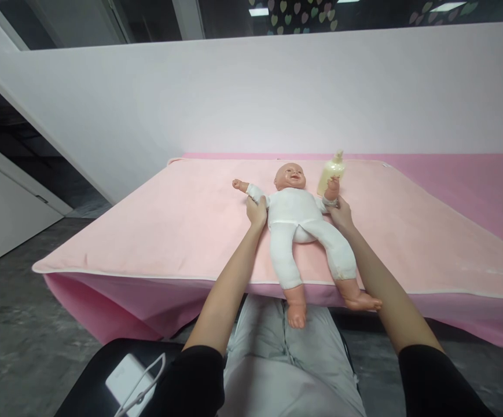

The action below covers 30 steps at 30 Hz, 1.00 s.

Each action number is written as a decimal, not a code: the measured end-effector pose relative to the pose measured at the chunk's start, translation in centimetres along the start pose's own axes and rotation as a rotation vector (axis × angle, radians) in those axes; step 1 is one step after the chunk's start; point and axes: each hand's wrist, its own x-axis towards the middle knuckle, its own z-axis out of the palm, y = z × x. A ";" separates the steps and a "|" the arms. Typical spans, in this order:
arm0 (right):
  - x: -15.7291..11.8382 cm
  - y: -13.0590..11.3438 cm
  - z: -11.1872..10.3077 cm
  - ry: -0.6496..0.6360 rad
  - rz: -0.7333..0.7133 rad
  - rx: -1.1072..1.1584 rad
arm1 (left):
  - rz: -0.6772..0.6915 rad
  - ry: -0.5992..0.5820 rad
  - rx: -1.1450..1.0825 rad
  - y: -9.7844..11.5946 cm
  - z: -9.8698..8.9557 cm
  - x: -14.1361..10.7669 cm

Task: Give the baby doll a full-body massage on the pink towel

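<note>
A baby doll [293, 208] with a white cloth body lies face up on the pink mat, its head toward the wall and its feet over the mat's near edge. My left hand [257, 212] is closed round the doll's upper arm on the left side of the picture. On the other side, my right hand [340, 214] grips the doll's other arm near the wrist, its fingers partly hidden behind the sleeve. Just behind that raised doll hand stands a pale yellow pump bottle [330, 172].
The pink mat [168, 231] covers a table against a white wall [234, 98]. A white device with a cable [130, 379] rests on a black surface at the lower left. A white door [8, 202] is at the far left.
</note>
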 end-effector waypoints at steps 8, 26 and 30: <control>0.2 0.6 0.0 -0.010 -0.004 0.012 | 0.010 0.004 -0.008 -0.2 0.0 0.0; 0.2 0.4 -0.1 -0.017 -0.013 0.021 | 0.011 0.000 -0.011 -0.1 -0.1 0.0; 0.1 0.4 -0.1 -0.020 0.000 0.025 | 0.013 0.000 -0.012 -0.1 -0.1 0.0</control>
